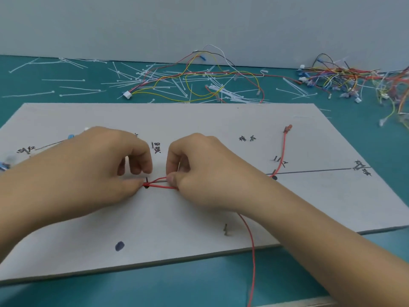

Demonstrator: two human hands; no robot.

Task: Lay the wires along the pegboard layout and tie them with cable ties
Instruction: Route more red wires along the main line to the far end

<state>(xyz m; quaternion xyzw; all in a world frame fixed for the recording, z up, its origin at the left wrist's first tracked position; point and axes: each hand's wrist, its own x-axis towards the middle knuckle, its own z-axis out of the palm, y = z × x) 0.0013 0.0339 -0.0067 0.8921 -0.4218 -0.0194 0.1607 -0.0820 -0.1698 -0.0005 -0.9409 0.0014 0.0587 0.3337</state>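
Two strands of red wire (160,186) run between my hands at the middle of the board (199,120), meeting at a peg (146,179). My left hand (106,165) is curled, thumb and forefinger pinching the wire right at that peg. My right hand (199,173) is curled too, pinching both strands a little way along. From under my right wrist the wire trails off the board's near edge. Past the far edge, loose cable ties (79,88) and tangled wire bundles (332,74) lie on the desk (199,284).
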